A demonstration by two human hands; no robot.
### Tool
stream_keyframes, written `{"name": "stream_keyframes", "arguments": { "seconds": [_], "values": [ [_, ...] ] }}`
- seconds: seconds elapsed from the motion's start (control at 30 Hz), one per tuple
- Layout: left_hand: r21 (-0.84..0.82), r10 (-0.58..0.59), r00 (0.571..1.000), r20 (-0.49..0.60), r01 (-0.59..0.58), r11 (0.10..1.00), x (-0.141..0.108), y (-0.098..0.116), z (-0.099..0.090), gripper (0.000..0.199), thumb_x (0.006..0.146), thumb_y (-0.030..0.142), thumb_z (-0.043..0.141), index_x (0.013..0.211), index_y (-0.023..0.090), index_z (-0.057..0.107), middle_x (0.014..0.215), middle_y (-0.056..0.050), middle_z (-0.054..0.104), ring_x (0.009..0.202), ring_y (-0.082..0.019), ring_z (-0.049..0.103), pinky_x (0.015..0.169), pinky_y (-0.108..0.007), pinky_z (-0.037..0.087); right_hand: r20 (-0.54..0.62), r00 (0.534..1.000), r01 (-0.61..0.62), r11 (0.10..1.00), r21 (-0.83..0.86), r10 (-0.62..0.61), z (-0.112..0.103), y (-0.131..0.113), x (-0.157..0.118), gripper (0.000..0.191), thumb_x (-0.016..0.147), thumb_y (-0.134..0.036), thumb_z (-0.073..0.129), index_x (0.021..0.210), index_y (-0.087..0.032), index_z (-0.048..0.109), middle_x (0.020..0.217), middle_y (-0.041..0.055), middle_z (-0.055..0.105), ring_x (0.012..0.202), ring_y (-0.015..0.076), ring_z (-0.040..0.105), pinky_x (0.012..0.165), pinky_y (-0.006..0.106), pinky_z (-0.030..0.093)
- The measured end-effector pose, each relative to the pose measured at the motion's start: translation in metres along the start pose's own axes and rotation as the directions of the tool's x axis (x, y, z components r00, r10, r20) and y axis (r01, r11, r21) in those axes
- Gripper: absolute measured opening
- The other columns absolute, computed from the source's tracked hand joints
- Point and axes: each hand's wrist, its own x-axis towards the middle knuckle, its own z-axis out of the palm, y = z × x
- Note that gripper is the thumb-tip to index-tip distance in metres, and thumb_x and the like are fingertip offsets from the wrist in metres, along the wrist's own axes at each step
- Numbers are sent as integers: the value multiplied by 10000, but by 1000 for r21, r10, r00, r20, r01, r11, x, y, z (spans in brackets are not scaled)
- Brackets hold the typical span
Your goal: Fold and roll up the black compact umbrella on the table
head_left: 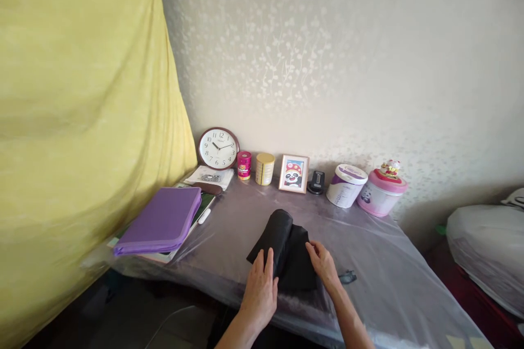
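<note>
A piece of black fabric [301,262], partly rolled or folded over itself, lies near the front edge of the table. My left hand [261,290] rests on its left part with the fingers stretched out and the thumb apart. At the right edge of the fabric, my right hand [322,263] pinches the cloth between thumb and fingers. Just right of that hand lies a small dark bundled item [347,277], whose kind I cannot make out.
Plastic sheeting covers the table [380,262]. At left lies a purple folder [159,218] on papers. Along the wall stand a clock [219,148], a pink can [244,166], a yellow can [265,170], a panda picture frame [293,174], a black hole punch [316,182] and two tubs [346,188].
</note>
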Motion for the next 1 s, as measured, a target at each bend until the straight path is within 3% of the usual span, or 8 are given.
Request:
{"name": "stream_keyframes", "arguments": {
  "seconds": [0.13,0.3,0.47,0.6,0.83,1.0],
  "values": [
    [2,-6,1000,14,6,1000,0,1,-2,572,867,231,289,1407,140,123,1423,-185,274,1303,-261,292,1021,-403,313,4,1000,15,1000,-25,-15,3,-4,-9,403,737,-493,435,922,-185,617,719,62,671,734,247,645,676,335,464],
    [-14,7,1000,6,-7,1000,0,0,0,581,861,227,286,1406,121,113,1427,-191,265,1309,-266,282,1017,-410,319,7,1000,12,999,35,-13,7,-12,-15,362,721,-458,476,923,-191,615,852,82,686,843,254,640,734,341,470],
    [-18,-6,1000,-10,6,1000,0,-1,5,581,851,207,262,1398,86,111,1425,-202,262,1311,-272,274,1014,-438,320,44,991,118,987,112,-124,9,-48,-15,354,759,-429,449,927,-164,614,722,38,660,655,202,613,599,304,471],
    [-17,-24,1000,17,24,1000,0,-1,4,601,823,183,281,1394,69,131,1430,-209,248,1312,-282,271,1017,-438,314,72,987,128,975,183,-143,23,-76,-10,337,777,-392,467,983,-165,608,735,34,671,682,190,620,608,285,481],
    [47,1,998,67,-4,999,1,-1,-1,668,750,147,344,1379,19,160,1438,-207,232,1336,-264,212,1050,-397,273,104,991,77,994,76,-84,51,-92,-5,345,776,-315,510,1073,-150,573,883,80,681,847,206,634,723,288,482],
    [53,40,998,55,-43,998,0,-4,-6,576,733,180,376,1290,36,352,1426,-182,274,1333,-264,225,1053,-394,277,142,987,82,997,-14,-79,57,-103,-6,324,781,-291,517,1078,-171,563,883,74,692,879,208,635,704,271,457]
  ]
}}
